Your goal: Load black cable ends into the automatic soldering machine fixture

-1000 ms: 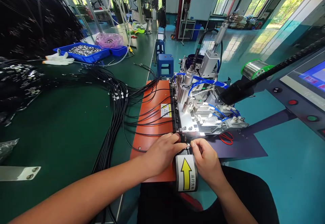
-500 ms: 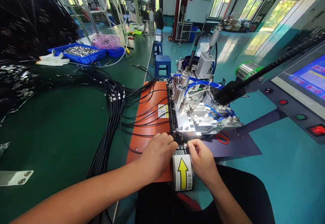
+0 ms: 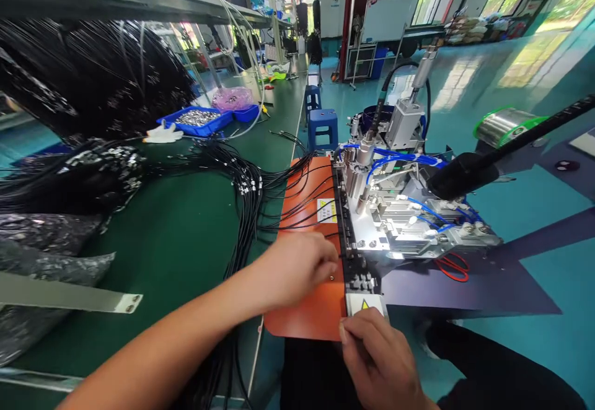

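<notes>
Black cables (image 3: pixel 247 224) run from a bundle on the green surface (image 3: pixel 199 212) across an orange board (image 3: pixel 302 317) toward a metal machine (image 3: pixel 400 215). The left hand (image 3: pixel 304 267) is over the board, fingers curled; whether it grips anything I cannot tell. The right hand (image 3: pixel 381 357), thumb and forefinger pinched together, is by a white label (image 3: pixel 356 301); anything between the fingertips is hidden. Farther back stands a blue tray (image 3: pixel 207 130).

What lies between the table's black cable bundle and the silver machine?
In the head view: a strip of green table, then an orange panel bearing a label, both crossed by thin black cables, then a dark rail beside the machine.
</notes>
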The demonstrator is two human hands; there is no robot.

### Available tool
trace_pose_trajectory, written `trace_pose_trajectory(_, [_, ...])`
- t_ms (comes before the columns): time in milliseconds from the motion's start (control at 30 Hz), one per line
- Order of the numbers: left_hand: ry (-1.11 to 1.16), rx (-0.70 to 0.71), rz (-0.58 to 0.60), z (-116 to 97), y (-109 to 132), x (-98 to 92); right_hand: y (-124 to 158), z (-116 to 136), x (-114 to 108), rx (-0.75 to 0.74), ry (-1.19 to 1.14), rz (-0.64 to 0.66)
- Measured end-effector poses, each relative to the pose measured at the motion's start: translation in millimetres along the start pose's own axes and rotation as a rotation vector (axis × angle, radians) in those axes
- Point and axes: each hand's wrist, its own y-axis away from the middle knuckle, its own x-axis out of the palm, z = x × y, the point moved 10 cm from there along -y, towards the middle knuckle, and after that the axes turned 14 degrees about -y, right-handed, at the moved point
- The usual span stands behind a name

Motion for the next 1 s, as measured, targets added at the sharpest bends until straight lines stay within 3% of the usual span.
trace_pose_trajectory(67, [-0.019, -0.136, -0.057, 37, 7, -34.4, 1, -3, 3, -0.002, -0.005, 0.008])
trace_pose_trajectory(167, [-0.282, -0.499, -0.047, 115, 28, -66.9, 1, -4, 0, -0.013, -0.054, 0.006])
trace_pose_trajectory(233, [-0.425, -0.651, 0.050, 153, 45, -62.4, 1, -3, -1, -0.020, -0.068, 0.006])
trace_pose_trajectory(300, [-0.441, -0.750, 0.166, 176, 62, -37.9, 1, -4, 0, -0.014, -0.057, 0.019])
trace_pose_trajectory(400, [-0.433, -0.811, 0.210, 184, 82, -0.5, 1, -5, 3, -0.001, -0.068, 0.041])
trace_pose_trajectory(500, [-0.404, -0.837, 0.204, 182, 96, 18.1, 0, -5, 5, 0.007, -0.106, 0.053])
trace_pose_trajectory(767, [-0.202, -0.863, 0.090, 180, 115, -16.1, -3, -6, 11, 0.082, -0.051, 0.102])
trace_pose_trajectory(1000, [-0.150, -0.852, 0.059, 177, 122, -11.6, 3, 2, 25, 0.085, -0.102, 0.193])
